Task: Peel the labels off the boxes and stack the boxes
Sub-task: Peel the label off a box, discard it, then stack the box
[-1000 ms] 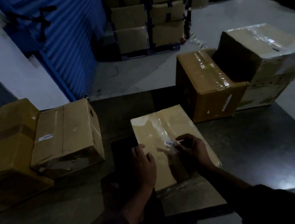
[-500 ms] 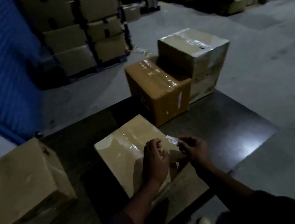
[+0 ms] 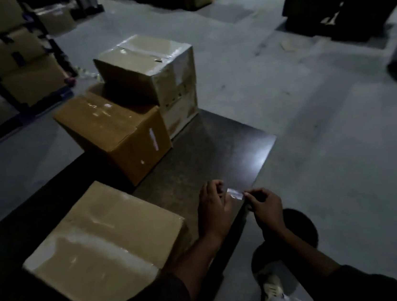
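Lighting is dim throughout. At lower centre of the frame, the left hand [image 3: 213, 209] and the right hand [image 3: 265, 206] hold a small peeled label [image 3: 235, 193] stretched between them, each pinching one end with fingertips closed on it; the label is a short, pale, glossy strip, slightly crumpled, suspended above the right-hand edge of the dark table [image 3: 217, 153]. Print on it cannot be read. The near box [image 3: 104, 247] sits at lower left on the table, just left of the left forearm, its tan top crossed by a band of clear shiny tape; neither hand touches it. At centre left, the brown box [image 3: 115, 133] stands on the table's far part, taped on top, with a narrow white strip on its right-facing side. Just behind it, touching, stands the pale box [image 3: 155, 73], wrapped in glossy tape and standing taller. A shoe [image 3: 272, 291] shows on the grey floor [image 3: 314, 123] at lower right.
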Tool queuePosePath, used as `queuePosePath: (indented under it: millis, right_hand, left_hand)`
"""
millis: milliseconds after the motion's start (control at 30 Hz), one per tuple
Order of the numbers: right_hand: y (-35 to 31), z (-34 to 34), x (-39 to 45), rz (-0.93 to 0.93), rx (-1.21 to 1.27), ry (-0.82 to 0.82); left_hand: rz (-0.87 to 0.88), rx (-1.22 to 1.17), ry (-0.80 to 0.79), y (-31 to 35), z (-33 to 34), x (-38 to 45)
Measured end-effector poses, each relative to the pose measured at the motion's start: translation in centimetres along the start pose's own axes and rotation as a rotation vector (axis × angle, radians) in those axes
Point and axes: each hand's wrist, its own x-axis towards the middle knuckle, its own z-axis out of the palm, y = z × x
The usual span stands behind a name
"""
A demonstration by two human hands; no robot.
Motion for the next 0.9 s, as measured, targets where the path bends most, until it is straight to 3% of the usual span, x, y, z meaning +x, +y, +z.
queuePosePath:
  millis: [433, 700, 900]
  right_hand:
    - [11.8, -13.4, 13.5, 0.333, -0.082, 0.342]
    - [27.1, -16.7, 22.7, 0.561, -0.18, 0.437]
    - [37.5, -16.4, 27.2, 0.69, -0.226, 0.463]
  left_hand:
    - [-0.13, 0.076, -0.408, 2.0, 24.2, 2.0]
    - [-0.312, 0.14, -0.575, -7.0, 40.0, 1.1]
    - [-0.456, 0.219, -0.648, -14.1, 48.1, -0.4]
